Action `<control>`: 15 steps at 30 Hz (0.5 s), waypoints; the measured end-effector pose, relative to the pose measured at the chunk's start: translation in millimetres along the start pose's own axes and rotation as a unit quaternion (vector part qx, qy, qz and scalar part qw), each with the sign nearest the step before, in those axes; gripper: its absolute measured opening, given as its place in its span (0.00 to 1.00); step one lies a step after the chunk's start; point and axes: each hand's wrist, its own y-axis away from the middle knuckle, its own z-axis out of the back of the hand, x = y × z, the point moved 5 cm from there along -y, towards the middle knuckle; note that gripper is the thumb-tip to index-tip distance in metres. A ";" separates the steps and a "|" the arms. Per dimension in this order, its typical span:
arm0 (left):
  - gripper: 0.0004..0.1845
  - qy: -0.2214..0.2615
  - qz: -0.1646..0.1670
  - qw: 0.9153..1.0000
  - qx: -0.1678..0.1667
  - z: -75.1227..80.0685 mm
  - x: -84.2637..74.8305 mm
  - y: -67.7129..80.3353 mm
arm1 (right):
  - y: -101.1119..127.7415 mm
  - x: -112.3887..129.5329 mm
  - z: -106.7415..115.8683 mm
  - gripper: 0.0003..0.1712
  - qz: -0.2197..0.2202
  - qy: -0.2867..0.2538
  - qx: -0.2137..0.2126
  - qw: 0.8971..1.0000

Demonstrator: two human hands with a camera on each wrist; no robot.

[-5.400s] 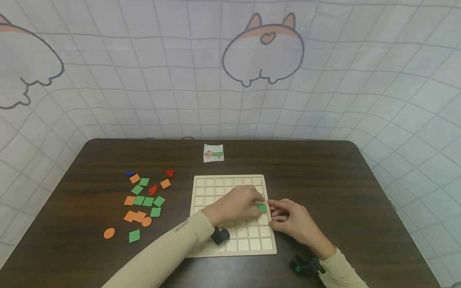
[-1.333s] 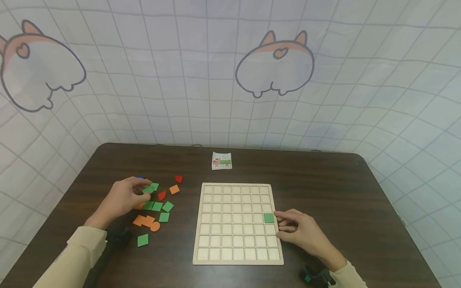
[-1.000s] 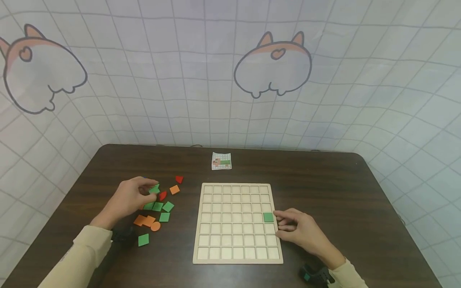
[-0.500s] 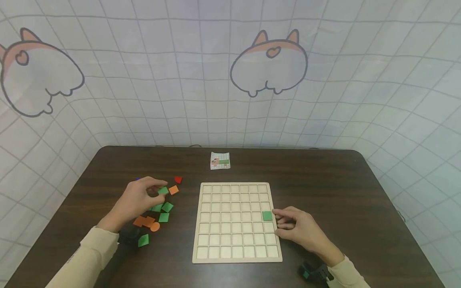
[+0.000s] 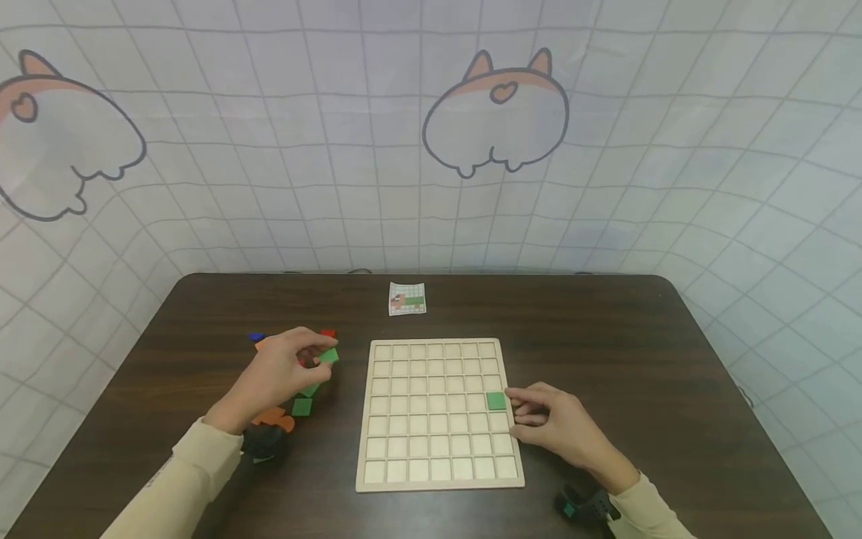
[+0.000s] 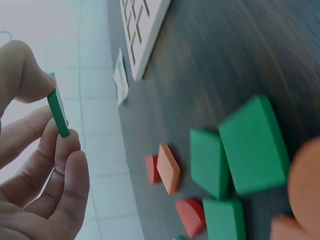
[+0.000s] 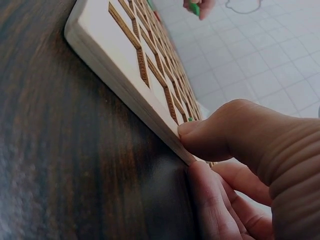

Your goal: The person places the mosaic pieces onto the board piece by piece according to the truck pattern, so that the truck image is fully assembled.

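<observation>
Pinching a thin green square tile (image 6: 58, 106) by its edges, the left hand (image 5: 279, 374) is lifted above the loose green, orange and red tiles (image 6: 235, 165), w/ the grip clear only in the wrist view. Right hand (image 5: 555, 427) has curled fingers (image 7: 210, 137) pressed vs the pale wooden grid board's (image 5: 438, 479) right edge, beside the green tile seated in the board (image 5: 496, 401).
</observation>
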 end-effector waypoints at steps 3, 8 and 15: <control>0.18 0.005 -0.012 1.000 0.000 -4.7 -7.9 -3.9 | -0.1 -0.6 0.2 0.32 0.000 0.002 0.000 1.000; 0.18 0.014 -0.033 0.999 0.000 -13.1 -21.7 -8.6 | -0.3 -0.3 0.3 0.32 -0.001 0.006 0.000 1.000; 0.17 0.006 -0.052 0.999 0.005 -26.3 -36.1 -14.3 | -1.6 4.5 0.4 0.31 -0.014 0.013 -0.007 1.000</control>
